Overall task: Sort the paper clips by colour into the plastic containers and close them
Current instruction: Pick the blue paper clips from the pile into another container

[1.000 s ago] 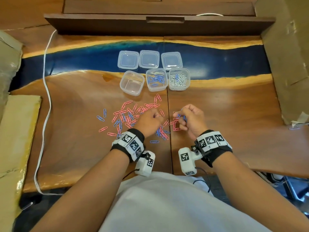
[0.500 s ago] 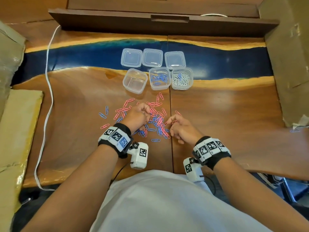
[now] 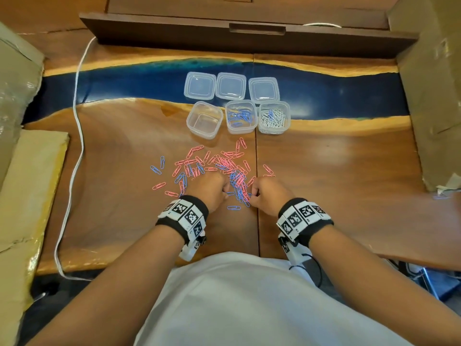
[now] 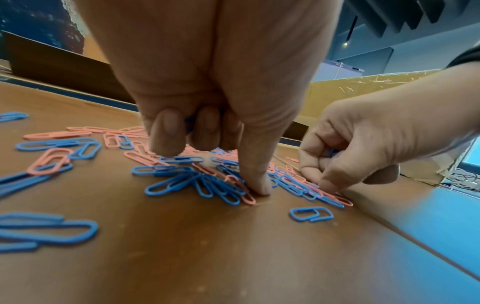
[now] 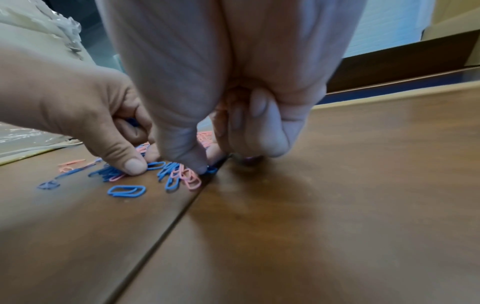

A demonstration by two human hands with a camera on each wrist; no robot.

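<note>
Pink and blue paper clips (image 3: 219, 168) lie mixed in a pile on the wooden table. My left hand (image 3: 219, 189) sits on the pile's near side. Its fingers are curled over blue clips (image 4: 189, 123) and its thumb (image 4: 255, 185) presses down on the pile. My right hand (image 3: 257, 193) is just to its right, holding blue clips (image 4: 330, 153) in its curled fingers and pinching a blue clip (image 5: 210, 169) at the table seam. Behind the pile stand three open containers: an empty one (image 3: 204, 119), one with blue clips (image 3: 240, 116) and one with white clips (image 3: 274, 117).
Three clear lids (image 3: 230, 85) lie in a row behind the containers on the blue resin strip. A white cable (image 3: 77, 121) runs down the table's left side. Cardboard boxes (image 3: 431, 83) flank the table on the right and left. A dark wooden ledge (image 3: 249, 33) borders the back.
My right hand has drawn back towards me and dropped onto the near edge of the pile. The left hand has shifted slightly and stays on the pile.
</note>
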